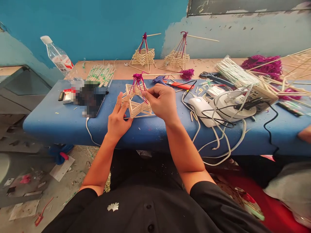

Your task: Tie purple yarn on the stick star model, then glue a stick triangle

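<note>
A star-shaped frame of stacked wooden sticks sits on the blue padded table edge in front of me. Purple yarn is knotted at its top, where the upright sticks meet, and strands hang down into the star. My left hand steadies the frame's left side, with long fingers against it and the thumb at its lower edge. At the right side, my right hand pinches a strand of yarn between thumb and forefinger. A stick with a purple yarn bundle at its end reaches right from the knot.
Two similar stick frames stand behind, by the wall. On the left are a plastic bottle, wrapped sticks and a phone. A white power strip with tangled cables lies right. Another person's hand shows at far right.
</note>
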{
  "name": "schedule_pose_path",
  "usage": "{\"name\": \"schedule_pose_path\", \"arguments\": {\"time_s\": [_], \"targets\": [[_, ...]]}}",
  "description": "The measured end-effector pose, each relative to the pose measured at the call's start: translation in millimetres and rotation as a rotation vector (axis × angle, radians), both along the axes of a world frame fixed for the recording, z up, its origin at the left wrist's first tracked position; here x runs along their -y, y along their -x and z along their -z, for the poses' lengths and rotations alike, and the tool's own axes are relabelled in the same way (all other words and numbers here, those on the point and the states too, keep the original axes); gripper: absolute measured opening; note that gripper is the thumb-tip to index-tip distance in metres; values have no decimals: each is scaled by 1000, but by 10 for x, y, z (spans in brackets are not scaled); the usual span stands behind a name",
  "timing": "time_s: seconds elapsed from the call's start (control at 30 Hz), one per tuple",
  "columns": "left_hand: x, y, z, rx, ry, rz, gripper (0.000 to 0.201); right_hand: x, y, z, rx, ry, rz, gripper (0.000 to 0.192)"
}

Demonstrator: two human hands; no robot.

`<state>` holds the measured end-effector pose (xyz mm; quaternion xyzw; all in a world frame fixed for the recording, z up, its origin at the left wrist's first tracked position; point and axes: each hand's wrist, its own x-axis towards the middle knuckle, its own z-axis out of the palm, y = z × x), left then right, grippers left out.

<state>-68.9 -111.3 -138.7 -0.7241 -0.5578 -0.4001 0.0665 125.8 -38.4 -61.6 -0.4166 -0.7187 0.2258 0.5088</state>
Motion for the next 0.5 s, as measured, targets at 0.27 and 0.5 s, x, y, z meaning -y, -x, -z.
{"name": "schedule_pose_path", "arguments": {"time_s": [0.27, 0.5], "targets": [[6, 45, 34, 6, -88, 3, 58, -36, -25, -75, -5, -6, -19, 17], [-1, 55, 56, 3, -144, 25, 50, -67, -21, -104, -5, 10, -33, 14]]}}
